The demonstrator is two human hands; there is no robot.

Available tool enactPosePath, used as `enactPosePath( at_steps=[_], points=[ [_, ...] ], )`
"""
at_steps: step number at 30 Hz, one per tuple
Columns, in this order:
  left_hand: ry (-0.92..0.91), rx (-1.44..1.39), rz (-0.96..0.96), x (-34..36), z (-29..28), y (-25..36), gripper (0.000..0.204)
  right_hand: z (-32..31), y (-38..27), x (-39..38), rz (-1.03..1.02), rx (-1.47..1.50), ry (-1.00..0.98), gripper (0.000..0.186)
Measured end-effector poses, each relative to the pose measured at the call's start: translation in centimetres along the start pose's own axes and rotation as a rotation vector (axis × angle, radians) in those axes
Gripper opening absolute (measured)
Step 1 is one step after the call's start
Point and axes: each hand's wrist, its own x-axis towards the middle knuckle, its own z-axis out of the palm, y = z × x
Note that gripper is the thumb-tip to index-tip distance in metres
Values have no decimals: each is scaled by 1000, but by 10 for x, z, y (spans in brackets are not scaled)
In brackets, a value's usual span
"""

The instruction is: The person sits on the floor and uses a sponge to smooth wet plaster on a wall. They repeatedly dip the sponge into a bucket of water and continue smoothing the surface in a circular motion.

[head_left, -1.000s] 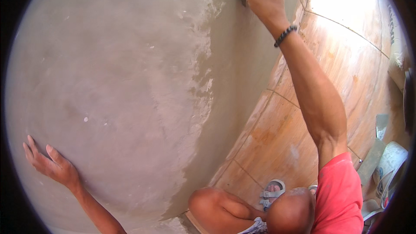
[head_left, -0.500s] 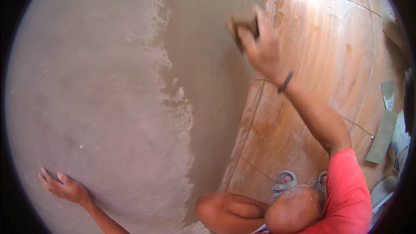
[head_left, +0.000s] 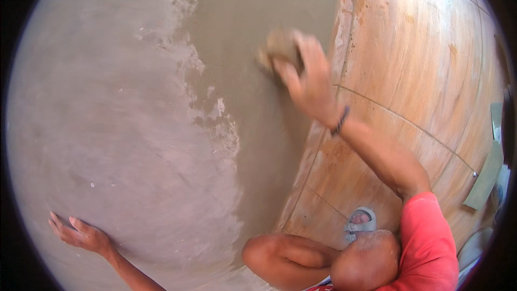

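Head view: right hand [head_left: 315, 86] gripping blurred tan block [head_left: 284, 46] at grey plaster wall [head_left: 134, 129].
Left hand [head_left: 83, 237] open, empty, 8 o'clock; wall wide toward 9, brown tiled floor [head_left: 409, 64] starts at 3.

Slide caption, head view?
Right hand holds a brownish block at the darker strip of a grey wall, left hand at the paler side.

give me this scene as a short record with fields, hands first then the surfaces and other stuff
left hand: open, at the wall; contact unclear
right hand: gripping a brown block, motion-blurred, at the wall's dark band
wall: grey, paler at left, darker along the floor side
floor: orange-brown tiles, streaked
worn: dark bracelet on right wrist, red sleeve, grey sandal
right edge: greenish strip
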Motion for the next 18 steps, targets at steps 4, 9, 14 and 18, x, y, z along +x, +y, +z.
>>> enactPosePath(
  at_steps=[4,9,14,18],
  points=[
    [-11,-4,-28,-2,3,3,49,32,-49,24,-82,14,20,44],
    [12,32,-18,1,0,-3,49,-3,-35,-64,-313,7,-457,44],
    [-3,31,-19,-4,1,-2,49,-22,37,94,206,-92,246,44],
    [6,17,-13,-6,10,-3,49,-25,7,166,310,-43,66,41]
  ],
)
